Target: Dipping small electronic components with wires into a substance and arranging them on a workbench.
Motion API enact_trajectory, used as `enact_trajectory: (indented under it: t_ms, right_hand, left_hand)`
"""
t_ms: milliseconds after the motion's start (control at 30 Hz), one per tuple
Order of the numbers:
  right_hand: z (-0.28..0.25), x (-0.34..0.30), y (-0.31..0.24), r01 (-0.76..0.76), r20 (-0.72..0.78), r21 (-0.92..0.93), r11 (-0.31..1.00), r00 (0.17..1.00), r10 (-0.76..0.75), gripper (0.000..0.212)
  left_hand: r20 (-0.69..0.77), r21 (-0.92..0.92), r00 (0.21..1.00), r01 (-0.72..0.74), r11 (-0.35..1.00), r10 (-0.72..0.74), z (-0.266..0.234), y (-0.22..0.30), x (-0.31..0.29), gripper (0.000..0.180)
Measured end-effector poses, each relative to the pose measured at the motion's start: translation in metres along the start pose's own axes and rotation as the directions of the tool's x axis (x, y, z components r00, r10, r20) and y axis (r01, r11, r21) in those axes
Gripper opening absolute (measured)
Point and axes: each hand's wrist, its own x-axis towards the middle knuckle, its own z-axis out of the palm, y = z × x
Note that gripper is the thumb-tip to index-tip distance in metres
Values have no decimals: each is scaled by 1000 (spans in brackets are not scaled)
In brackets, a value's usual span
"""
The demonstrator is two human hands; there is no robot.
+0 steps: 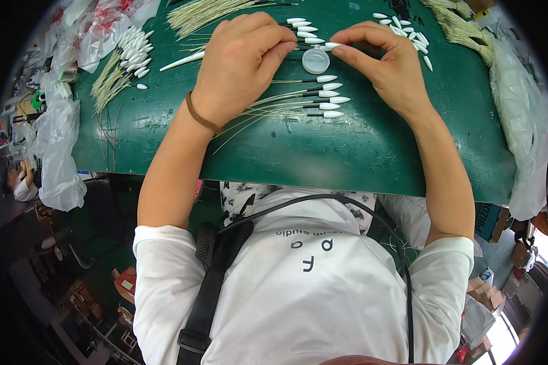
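My left hand (240, 58) is closed in a pinch on a thin pale stem, mostly hidden by the fingers; its dark end points right. Between the thumb and forefinger of my right hand (386, 67) is a white pointed tip (332, 45), close to that end. Whether the two touch, I cannot tell. Just below the fingertips stands a small clear round container (315, 62). Several stems with white tips (330, 93) lie in a row nearer to me, and more white tips (301, 24) show above the hands. A white tapered stick (182, 61) lies left of my left hand.
The green table (371, 152) carries a bundle of white-tipped stems (134, 52) at left, bare stems (207, 15) at the far side, loose white tips (408, 33) at far right and another stem bundle (463, 27). Plastic bags (520, 121) hang over both side edges.
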Motion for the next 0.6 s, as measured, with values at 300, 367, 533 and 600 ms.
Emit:
enact_trajectory:
  t_ms: [300, 367, 533, 600]
  right_hand:
    - [4, 0, -4, -82, 36, 108, 991, 996, 78, 14]
    - [5, 0, -5, -99, 55, 139, 985, 994, 93, 15]
    - [4, -1, -6, -66, 29, 56, 996, 998, 64, 14]
    - [4, -1, -4, -20, 16, 38, 999, 1000, 20, 14]
  left_hand:
    - [-1, -127, 998, 60, 990, -61, 3, 3, 1, 7]
    - [22, -149, 996, 93, 985, -91, 4, 6, 0, 7]
    - [-17, -184, 995, 89, 979, -94, 8, 10, 2, 6]
    - [-48, -221, 993, 91, 971, -104, 11, 10, 2, 6]
